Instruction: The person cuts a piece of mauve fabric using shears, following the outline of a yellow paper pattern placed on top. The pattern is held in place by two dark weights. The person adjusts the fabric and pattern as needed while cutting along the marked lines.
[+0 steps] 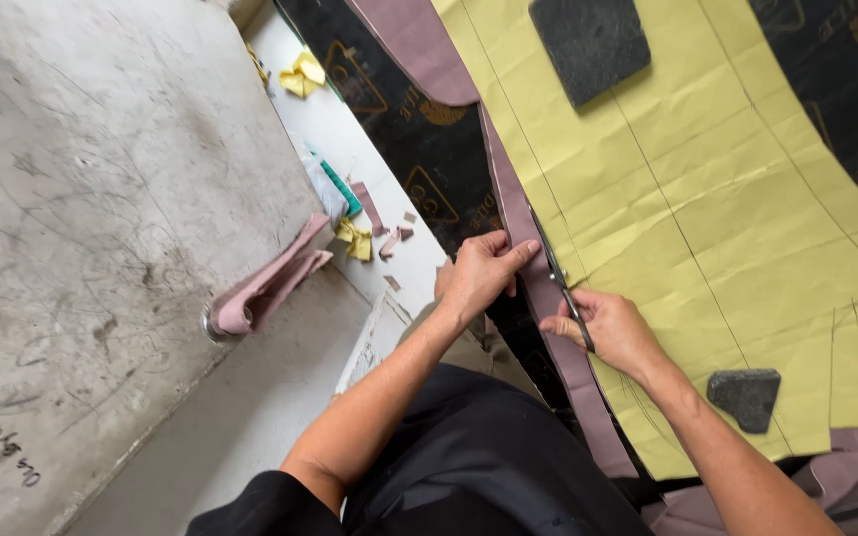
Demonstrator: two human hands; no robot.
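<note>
My right hand [613, 330] grips the handles of dark scissors [554, 270], whose blades run along the edge of a large yellow paper pattern [707, 208]. The pattern lies on mauve fabric [523, 238] spread over a black table top [419, 149]. My left hand [479, 276] holds the mauve strip just left of the blades, fingers pinching its edge. Two dark stone weights rest on the paper, one at the top [590, 40] and one near my right forearm [747, 397].
A grey concrete wall [81, 228] fills the left. Folded mauve cloth [270, 283] hangs from a fitting on it. Yellow and mauve scraps [359, 238] lie on a white ledge [350, 129] beside the table, with a teal item [342, 191].
</note>
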